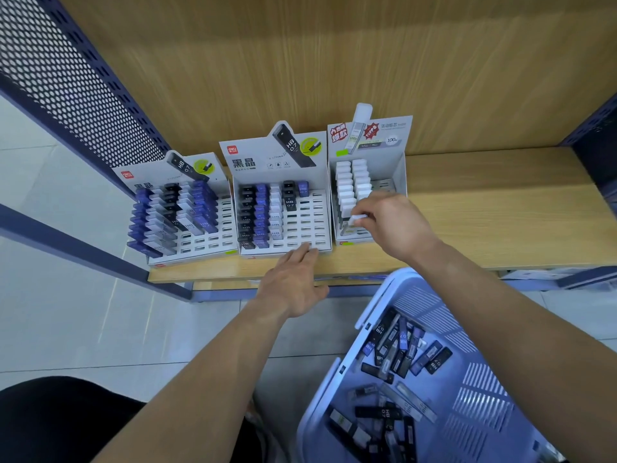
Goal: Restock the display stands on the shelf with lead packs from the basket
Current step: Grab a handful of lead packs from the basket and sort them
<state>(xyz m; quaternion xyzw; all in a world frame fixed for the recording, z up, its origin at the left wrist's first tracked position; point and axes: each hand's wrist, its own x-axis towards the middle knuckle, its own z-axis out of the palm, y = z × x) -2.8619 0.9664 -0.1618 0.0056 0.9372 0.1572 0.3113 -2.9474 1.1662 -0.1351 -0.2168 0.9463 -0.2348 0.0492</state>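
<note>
- Right hand [389,225] pinches a white pack [356,219] at the right stand [399,175], maybe half slotted in.
- Left hand [293,282] is flat, fingertips touching the middle stand [314,215].
- Loose packs [400,349] sit in the basket [377,302].

left grip [293,282]: bare hand, centre of frame | left forearm [200,372]: uncovered all the way to the bottom edge | right grip [390,222]: bare hand, right of centre | right forearm [500,305]: uncovered all the way to the right edge | worn: black garment [66,419], plain dark cloth, rounded outline, lower left corner of frame
</note>
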